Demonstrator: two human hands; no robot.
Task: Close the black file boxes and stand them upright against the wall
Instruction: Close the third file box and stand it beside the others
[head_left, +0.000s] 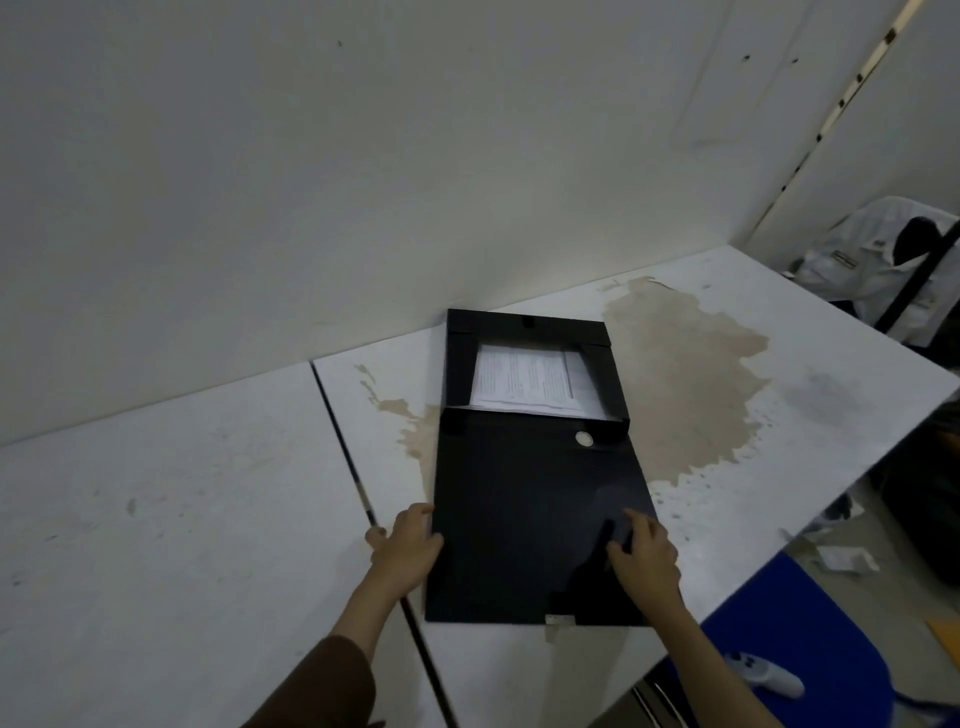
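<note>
One black file box (524, 493) lies flat and open on the white table (182, 499), its far end near the wall (311, 182). White printed papers (524, 382) show inside the tray part. The big lid flap lies spread toward me, with a round white fastener (584, 439) near its hinge. My left hand (408, 545) grips the flap's left edge. My right hand (644, 556) rests on the flap near its right edge, fingers on the black surface.
A large brown stain (680, 374) spreads on the table right of the box. A dark seam (358, 483) splits the tabletop on the left. A blue chair seat (800, 644) with a white controller (763, 675) is at lower right. A white coat (883, 265) hangs at the far right.
</note>
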